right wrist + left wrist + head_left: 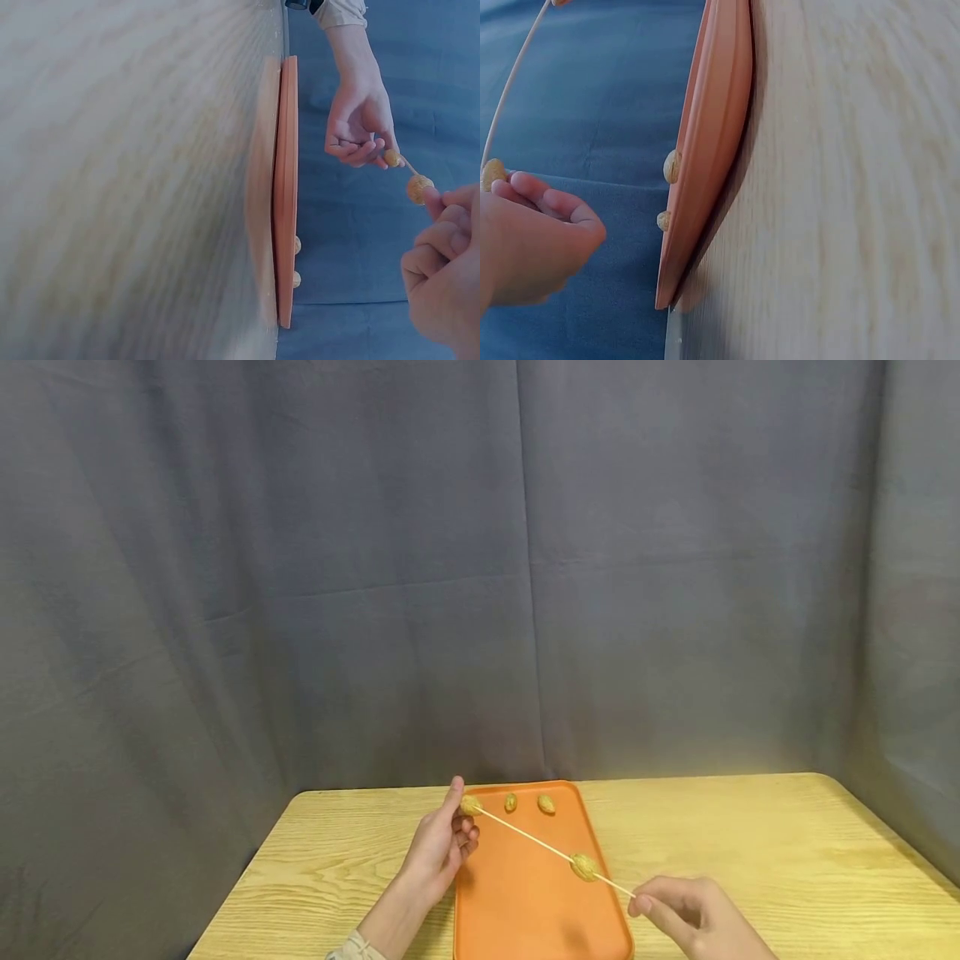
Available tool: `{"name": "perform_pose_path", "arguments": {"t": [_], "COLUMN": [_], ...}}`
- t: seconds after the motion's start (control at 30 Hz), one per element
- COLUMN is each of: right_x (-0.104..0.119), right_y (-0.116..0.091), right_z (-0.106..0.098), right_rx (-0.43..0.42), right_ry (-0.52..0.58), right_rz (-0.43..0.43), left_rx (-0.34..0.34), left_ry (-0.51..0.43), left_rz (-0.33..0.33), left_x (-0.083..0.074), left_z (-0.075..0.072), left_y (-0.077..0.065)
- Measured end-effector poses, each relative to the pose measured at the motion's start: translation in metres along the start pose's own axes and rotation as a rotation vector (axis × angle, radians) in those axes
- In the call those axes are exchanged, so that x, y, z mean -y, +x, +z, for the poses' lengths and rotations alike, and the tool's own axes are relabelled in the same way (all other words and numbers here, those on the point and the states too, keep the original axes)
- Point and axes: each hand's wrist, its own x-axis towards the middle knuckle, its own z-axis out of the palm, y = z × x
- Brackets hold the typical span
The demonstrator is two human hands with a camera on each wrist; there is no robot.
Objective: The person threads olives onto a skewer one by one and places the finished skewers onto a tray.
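Note:
A thin pale wooden skewer (525, 836) slants over the orange tray. My right hand (701, 914) pinches its lower right end between thumb and forefinger. One wrinkled, yellow-brown oval fruit (583, 867) is threaded on the skewer, nearer the right hand. At the far left end, my left hand (438, 847) pinches a second oval fruit (470, 805), and the skewer's tip meets it; how deep it goes in is hidden. In the right wrist view both fruits show between the two hands, above the tray. The left hand's other fingers curl loosely.
The orange tray (525, 918) lies lengthwise on the wood-grain table (735, 835). Two more oval fruits, a smaller one (511, 802) and a larger one (546, 804), rest near its far edge. A grey curtain (405, 610) hangs behind the table and along its sides.

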Motion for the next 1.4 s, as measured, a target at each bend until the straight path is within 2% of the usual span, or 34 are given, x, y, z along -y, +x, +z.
{"name": "perform_pose_path", "arguments": {"t": [0.43, 0.67, 0.9, 1.03, 1.13, 1.2, 1.27, 1.33, 1.4], "right_x": [0.005, 0.010, 0.009, 0.006, 0.005, 0.005, 0.006, 0.007, 0.007], "right_y": [0.001, 0.001, 0.001, 0.002, 0.003, 0.002, 0.002, 0.002, 0.002], "right_z": [-0.001, 0.001, 0.005, 0.009, 0.012, 0.012, 0.011, 0.011, 0.010], "right_rx": [-0.004, 0.001, -0.024, -0.053, -0.076, -0.083, -0.077, -0.062, -0.038], "right_ry": [-0.006, -0.025, -0.062, -0.080, -0.086, -0.066, -0.031, 0.004, 0.038], "right_rz": [0.075, 0.111, 0.073, 0.058, 0.082, 0.120, 0.164, 0.187, 0.186], "left_rx": [0.000, -0.044, -0.057, 0.010, 0.125, 0.217, 0.279, 0.291, 0.266], "left_ry": [0.013, 0.095, 0.144, 0.228, 0.272, 0.226, 0.142, 0.033, -0.051], "left_rz": [0.034, 0.090, 0.085, 0.095, 0.154, 0.198, 0.231, 0.233, 0.226], "left_x": [-0.003, -0.001, 0.005, 0.003, -0.001, -0.003, -0.004, -0.005, -0.005], "left_z": [-0.004, 0.000, 0.005, 0.006, 0.008, 0.011, 0.014, 0.016, 0.017], "left_y": [0.000, -0.001, -0.001, -0.003, -0.004, -0.005, -0.006, -0.006, -0.006]}}
